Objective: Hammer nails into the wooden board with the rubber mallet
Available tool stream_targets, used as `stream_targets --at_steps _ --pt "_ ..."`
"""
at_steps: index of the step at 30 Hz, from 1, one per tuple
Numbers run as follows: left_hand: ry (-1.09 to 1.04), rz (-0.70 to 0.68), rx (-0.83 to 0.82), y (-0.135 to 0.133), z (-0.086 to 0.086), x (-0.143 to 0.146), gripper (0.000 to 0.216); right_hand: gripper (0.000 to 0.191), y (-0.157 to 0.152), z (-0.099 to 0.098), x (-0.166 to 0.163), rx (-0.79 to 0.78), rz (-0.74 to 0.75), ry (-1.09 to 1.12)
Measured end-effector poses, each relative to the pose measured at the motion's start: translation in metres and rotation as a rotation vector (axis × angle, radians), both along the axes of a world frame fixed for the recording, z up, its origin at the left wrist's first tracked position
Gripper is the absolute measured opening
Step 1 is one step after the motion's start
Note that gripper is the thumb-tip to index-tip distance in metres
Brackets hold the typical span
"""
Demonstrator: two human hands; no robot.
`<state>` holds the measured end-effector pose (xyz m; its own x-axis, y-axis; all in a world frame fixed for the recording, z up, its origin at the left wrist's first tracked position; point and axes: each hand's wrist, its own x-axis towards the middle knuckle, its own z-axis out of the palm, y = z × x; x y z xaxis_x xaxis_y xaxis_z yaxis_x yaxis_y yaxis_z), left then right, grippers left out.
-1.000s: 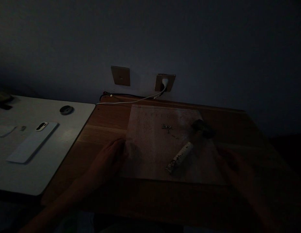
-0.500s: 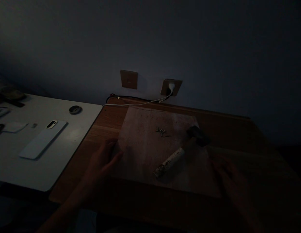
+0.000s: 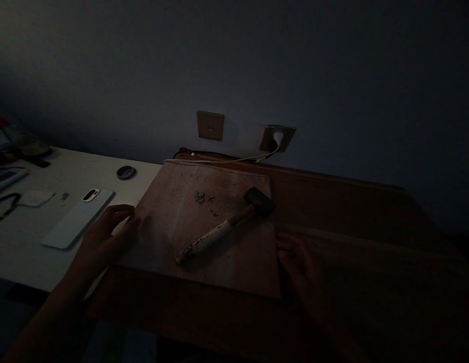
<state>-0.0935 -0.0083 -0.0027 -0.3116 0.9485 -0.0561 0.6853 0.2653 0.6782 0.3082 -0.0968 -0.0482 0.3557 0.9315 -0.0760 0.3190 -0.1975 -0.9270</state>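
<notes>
A flat wooden board [image 3: 170, 227] lies on the brown table, its left part reaching over onto the white tabletop. My left hand [image 3: 106, 234] grips the board's left edge, thumb on top. At the opposite edge, my right hand [image 3: 300, 262] holds the board's side with curled fingers, dim in the shadow. On the board rests a hammer [image 3: 215, 233] with a dark head and a worn, white-wrapped handle, lying diagonally. A small pile of nails [image 3: 202, 196] sits behind the handle, with one loose nail [image 3: 213, 213] apart from it.
Left of the board, a white phone [image 3: 77, 222] and a round lid-like ring [image 3: 126, 172] lie on the white tabletop [image 3: 26, 257]. A wall socket [image 3: 268, 137] holds a plug, with cables [image 3: 226, 161] trailing along the table's back edge. The room is dark.
The board has slid left, carrying the hammer and nails, until it overlaps the white tabletop. Both hands have moved left with it. The view has shifted slightly.
</notes>
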Motion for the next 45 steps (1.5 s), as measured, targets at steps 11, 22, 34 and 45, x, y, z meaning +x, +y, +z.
stream_targets --at_steps 11,22,34,45 --pt "0.040 -0.064 -0.007 -0.004 0.002 0.013 0.048 0.042 0.004 0.003 0.012 -0.016 -0.022 -0.035" --pt "0.112 -0.574 0.146 -0.050 -0.013 0.076 0.041 0.060 -0.041 0.018 0.101 -0.261 -0.305 -0.400" --pt "0.241 -0.682 0.072 -0.035 -0.002 0.100 0.034 0.060 -0.073 0.023 0.117 -0.343 -0.356 -0.445" --pt "0.311 -0.727 0.154 -0.022 -0.001 0.114 0.031 0.052 -0.048 0.017 0.115 -0.206 -0.236 -0.469"
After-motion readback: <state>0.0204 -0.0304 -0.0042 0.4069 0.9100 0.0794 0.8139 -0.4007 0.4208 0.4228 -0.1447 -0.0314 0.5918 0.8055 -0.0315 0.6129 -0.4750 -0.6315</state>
